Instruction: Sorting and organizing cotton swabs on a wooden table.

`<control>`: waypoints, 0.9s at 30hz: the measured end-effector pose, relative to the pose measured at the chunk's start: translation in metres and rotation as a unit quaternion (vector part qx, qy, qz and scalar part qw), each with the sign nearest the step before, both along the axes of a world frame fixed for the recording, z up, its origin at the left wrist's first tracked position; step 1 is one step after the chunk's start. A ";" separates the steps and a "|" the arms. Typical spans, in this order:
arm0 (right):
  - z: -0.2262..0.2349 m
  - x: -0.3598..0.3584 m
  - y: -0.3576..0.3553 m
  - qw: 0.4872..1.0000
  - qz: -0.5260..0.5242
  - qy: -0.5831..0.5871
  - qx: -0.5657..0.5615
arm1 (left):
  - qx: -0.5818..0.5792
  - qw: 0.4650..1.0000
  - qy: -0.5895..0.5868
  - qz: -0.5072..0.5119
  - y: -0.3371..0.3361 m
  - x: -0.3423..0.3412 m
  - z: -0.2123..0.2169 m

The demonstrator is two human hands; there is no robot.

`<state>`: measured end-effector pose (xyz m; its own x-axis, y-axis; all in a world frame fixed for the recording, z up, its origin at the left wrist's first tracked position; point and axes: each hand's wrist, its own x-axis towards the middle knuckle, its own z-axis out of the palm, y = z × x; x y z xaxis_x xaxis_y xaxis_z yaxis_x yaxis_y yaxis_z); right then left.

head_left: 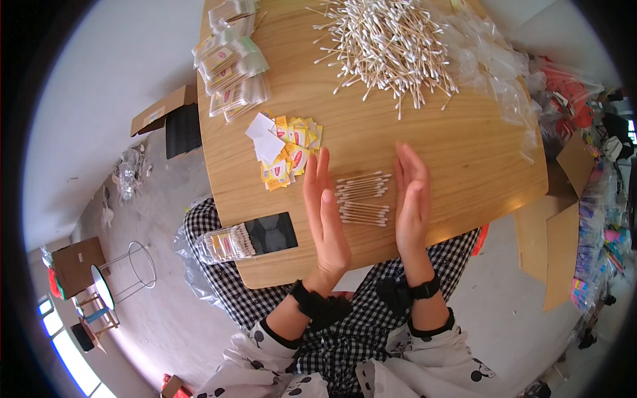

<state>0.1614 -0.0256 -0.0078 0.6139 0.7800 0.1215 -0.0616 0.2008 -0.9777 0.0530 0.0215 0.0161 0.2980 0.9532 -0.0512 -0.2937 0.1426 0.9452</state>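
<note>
A small layer of cotton swabs (pixel 363 198) lies roughly parallel on the table between my hands, cotton tips to the left and right. My left hand (pixel 326 219) is upright on edge along the left ends, fingers stretched out. On the other side my right hand (pixel 411 209) faces it, palm inward and fingers extended. Neither hand grips anything; whether the palms touch the tips I cannot tell. Left of my left hand, a clear bag partly filled with swabs (pixel 229 244) rests beside a black rectangular piece (pixel 273 233). Yellow and white cards (pixel 296 156) are heaped just beyond.
A large heap of loose cotton swabs (pixel 391 50) covers the far part of the wooden table (pixel 484 152). Filled packs (pixel 232 66) are stacked at the far left. Clear plastic bags (pixel 488 60) lie far right. An opened cardboard box (pixel 554 219) stands right of the table.
</note>
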 end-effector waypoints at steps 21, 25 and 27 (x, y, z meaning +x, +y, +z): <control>-0.002 -0.027 -0.012 0.984 -0.037 0.155 0.074 | 0.008 1.000 -0.020 -0.016 -0.013 -0.011 -0.008; -0.001 -0.030 -0.011 1.000 -0.002 -0.011 -0.023 | 0.031 0.999 0.023 -0.038 -0.016 -0.007 -0.003; -0.002 -0.031 -0.009 0.995 -0.027 0.085 0.036 | 0.024 0.999 0.021 -0.033 -0.015 -0.007 0.004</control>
